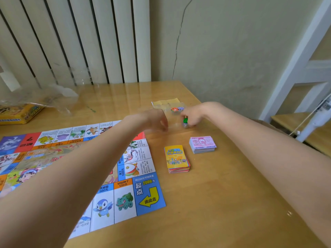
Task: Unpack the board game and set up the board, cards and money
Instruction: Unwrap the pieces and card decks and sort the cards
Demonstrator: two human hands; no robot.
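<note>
Two bare forearms are seen, left forearm (75, 176) and right forearm (265, 140). No sleeve is visible on either up to the frame edge. The left hand (157, 120) and right hand (192, 116) are ungloved. Fingers appear motion-blurred; finer detail cannot be resolved.

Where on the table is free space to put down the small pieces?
Bare wood lies right of the card deck and money stack, toward the near table edge. Crowded: board at left, both hands beyond the stacks.
</note>
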